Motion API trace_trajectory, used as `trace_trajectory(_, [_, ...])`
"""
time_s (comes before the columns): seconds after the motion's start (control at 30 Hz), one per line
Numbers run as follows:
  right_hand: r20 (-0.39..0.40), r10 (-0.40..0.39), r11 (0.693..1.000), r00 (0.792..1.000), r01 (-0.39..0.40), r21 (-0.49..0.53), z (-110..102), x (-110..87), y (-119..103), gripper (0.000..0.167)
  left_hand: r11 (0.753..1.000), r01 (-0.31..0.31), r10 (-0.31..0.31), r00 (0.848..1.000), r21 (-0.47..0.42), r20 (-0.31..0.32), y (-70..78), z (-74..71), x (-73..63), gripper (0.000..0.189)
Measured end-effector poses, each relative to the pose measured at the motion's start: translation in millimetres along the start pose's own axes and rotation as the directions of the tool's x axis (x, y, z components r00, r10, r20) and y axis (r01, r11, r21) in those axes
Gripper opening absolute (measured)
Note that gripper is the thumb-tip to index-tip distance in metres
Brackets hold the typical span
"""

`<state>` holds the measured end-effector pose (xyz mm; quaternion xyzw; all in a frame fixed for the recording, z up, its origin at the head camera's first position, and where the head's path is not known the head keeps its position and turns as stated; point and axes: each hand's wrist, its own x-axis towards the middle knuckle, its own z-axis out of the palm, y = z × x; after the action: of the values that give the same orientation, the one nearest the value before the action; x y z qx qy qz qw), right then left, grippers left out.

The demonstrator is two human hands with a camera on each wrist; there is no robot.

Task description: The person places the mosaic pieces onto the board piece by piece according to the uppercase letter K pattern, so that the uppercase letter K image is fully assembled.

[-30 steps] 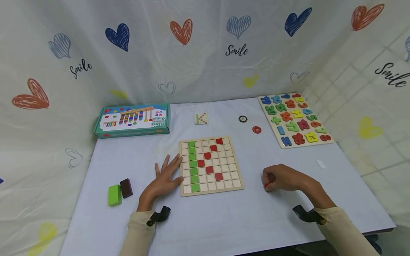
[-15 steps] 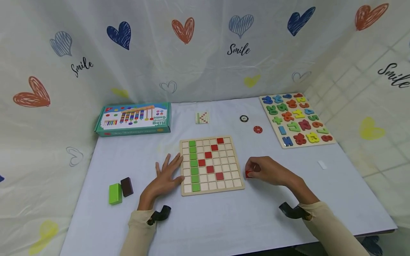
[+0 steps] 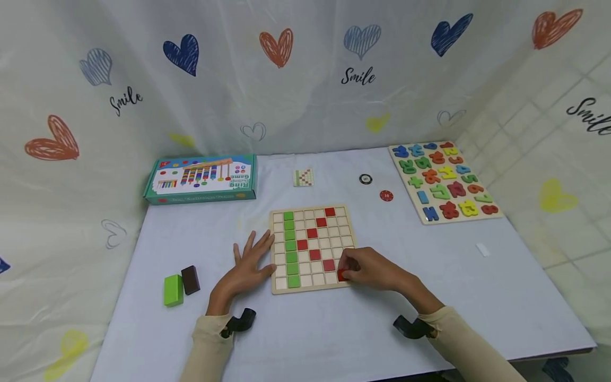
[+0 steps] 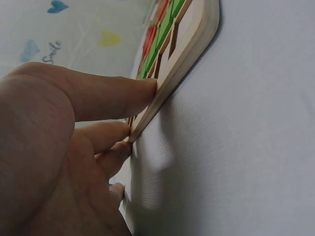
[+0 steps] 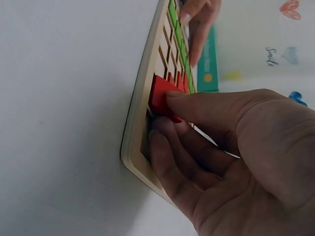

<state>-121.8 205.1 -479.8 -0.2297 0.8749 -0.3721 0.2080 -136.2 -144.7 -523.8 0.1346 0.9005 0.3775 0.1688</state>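
Observation:
A square wooden grid board [image 3: 310,289] lies mid-table, with a column of green tiles [image 3: 291,257] near its left side. Several red tiles [image 3: 312,233] run across it in two slanting lines; other cells look cream. My left hand [image 3: 245,270] spreads its fingers against the board's left edge; in the left wrist view its thumb [image 4: 118,96] presses the rim. Over the lower right corner, my right hand [image 3: 372,270] pinches a red square tile [image 5: 160,96] between thumb and fingers. The tile is tilted at a cell in the bottom row, its far side partly covered by the fingers.
Left of the left hand are a green block [image 3: 173,291] and a dark brown block [image 3: 190,280]. Behind the board lie a game box [image 3: 200,180], a small pattern card [image 3: 303,178], a black disc [image 3: 365,179], a red disc [image 3: 386,196] and a colourful puzzle board [image 3: 455,189].
My right hand has carried the red tile leftward from the bare table to the board's lower right corner. My left hand has stayed at the board's left edge.

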Motion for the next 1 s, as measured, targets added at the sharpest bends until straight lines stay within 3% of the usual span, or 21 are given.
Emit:
trace_trajectory(0.23, [-0.056, -0.067, 0.993, 0.996, 0.062, -0.098, 1.9, -2.9, 1.4, 0.011, 1.0, -0.001, 0.001, 1.0, 0.005, -0.005, 0.0, -1.5, 0.9, 0.082])
trace_trajectory(0.73, [-0.115, -0.045, 0.99, 0.992, 0.03, -0.136, 7.3, -2.7, 4.8, 0.012, 1.0, 0.008, -0.008, 1.0, 0.009, -0.001, -2.3, -1.1, 0.4, 0.082])
trace_trajectory(0.83, [-0.19, -0.044, 0.991, 0.981, 0.018, -0.136, 3.1, -2.8, 6.7, 0.017, 1.0, 0.007, -0.007, 1.0, 0.01, -0.003, -2.1, -1.8, 1.2, 0.083])
trace_trajectory(1.0, [-0.345, -0.056, 0.979, 0.937, -0.015, -0.202, -10.1, -2.6, 6.9, 0.024, 1.0, 0.002, -0.003, 1.0, 0.016, 0.005, -1.3, -3.9, 0.7, 0.082])
